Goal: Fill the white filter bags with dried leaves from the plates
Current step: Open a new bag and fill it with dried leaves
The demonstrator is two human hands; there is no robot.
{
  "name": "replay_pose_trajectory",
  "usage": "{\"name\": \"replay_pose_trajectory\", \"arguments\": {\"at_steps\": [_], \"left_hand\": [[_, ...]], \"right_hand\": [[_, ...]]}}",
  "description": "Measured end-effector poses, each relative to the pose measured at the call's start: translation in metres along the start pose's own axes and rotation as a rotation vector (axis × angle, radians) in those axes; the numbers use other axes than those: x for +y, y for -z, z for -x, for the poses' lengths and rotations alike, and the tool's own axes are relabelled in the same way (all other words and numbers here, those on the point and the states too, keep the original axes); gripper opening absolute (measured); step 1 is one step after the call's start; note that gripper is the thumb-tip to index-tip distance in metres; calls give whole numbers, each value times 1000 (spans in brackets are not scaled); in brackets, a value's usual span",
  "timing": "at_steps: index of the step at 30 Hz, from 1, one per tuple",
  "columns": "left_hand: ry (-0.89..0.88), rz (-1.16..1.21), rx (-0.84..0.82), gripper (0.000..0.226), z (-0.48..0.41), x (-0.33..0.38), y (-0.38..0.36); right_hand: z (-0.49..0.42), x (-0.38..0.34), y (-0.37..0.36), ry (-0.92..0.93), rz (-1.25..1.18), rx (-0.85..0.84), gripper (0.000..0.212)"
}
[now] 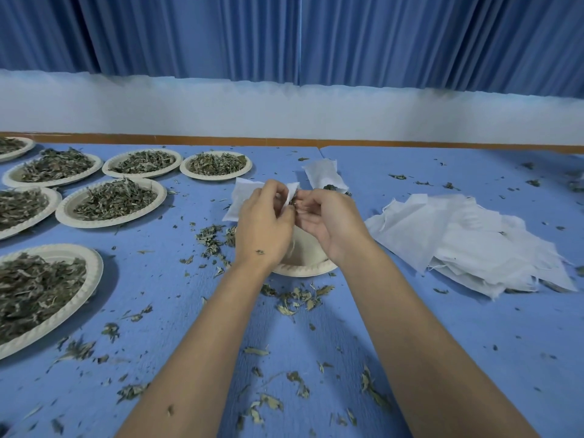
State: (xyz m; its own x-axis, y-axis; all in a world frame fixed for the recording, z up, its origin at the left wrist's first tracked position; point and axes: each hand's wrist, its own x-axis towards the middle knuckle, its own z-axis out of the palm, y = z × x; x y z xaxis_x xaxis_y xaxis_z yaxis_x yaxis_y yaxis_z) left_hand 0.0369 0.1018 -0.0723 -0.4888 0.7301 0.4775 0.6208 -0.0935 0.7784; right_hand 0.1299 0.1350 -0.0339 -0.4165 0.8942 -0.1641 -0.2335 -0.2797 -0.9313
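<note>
While you hold the small white filter bag (241, 199) raised between both hands, just above the pale round paper plate (305, 269) at the middle of the blue counter (426, 327), the placing looks deliberate: crumbs that miss the mouth should fall onto the plate rather than join the scatter on the counter. Your left hand (264, 222) has its fingers curled and pinches one lip of the bag, whose body sticks out beyond it to the left. Your right hand (331, 221) is curled too and pinches the opposite lip, where a few dark bits of dried leaf (294, 202) show at the opening. Holding the lips apart like this keeps the mouth wide for filling. How full the bag is I cannot tell, since your hands cover most of it. The plate beneath shows mostly bare paper, so I judge it nearly spent; the heaped paper plates of dried leaves (113, 202) sit to your left for the next pinch. Beyond your hands lies a stuffed white bag (324, 175), set away from the loose pile of flat empty white bags (474, 241) on your right, which keeps done and undone apart
</note>
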Motion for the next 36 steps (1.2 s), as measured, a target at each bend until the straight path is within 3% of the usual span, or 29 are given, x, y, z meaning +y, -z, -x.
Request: {"name": "replay_pose_trajectory", "arguments": {"at_steps": [6,10,14,17,20,24,28,34,36], "left_hand": [[26,-2,10,21,0,-4,-2],[91,89,30,18,-1,-8,0],[78,98,145,27,0,-8,5],[65,148,196,29,-1,-6,11],[32,120,209,34,-3,-4,15],[-33,116,240,31,-4,0,19],[-51,112,213,31,-7,-4,23],[14,227,158,31,-10,-10,26],[9,231,142,32,-9,-10,26]], "right_hand": [[1,0,-5,-18,64,74,37],[-1,0,-1,4,256,55,30],[-5,2,9,93,372,52,30],[-12,5,21,313,839,204,29],[-19,11,29,322,1307,120,31],[-25,25,29,294,1500,-10,32],[-24,34,20,319,1581,-123,18],[-22,33,14,393,1542,-240,21],[-19,32,11,435,1559,-254,30]]}}
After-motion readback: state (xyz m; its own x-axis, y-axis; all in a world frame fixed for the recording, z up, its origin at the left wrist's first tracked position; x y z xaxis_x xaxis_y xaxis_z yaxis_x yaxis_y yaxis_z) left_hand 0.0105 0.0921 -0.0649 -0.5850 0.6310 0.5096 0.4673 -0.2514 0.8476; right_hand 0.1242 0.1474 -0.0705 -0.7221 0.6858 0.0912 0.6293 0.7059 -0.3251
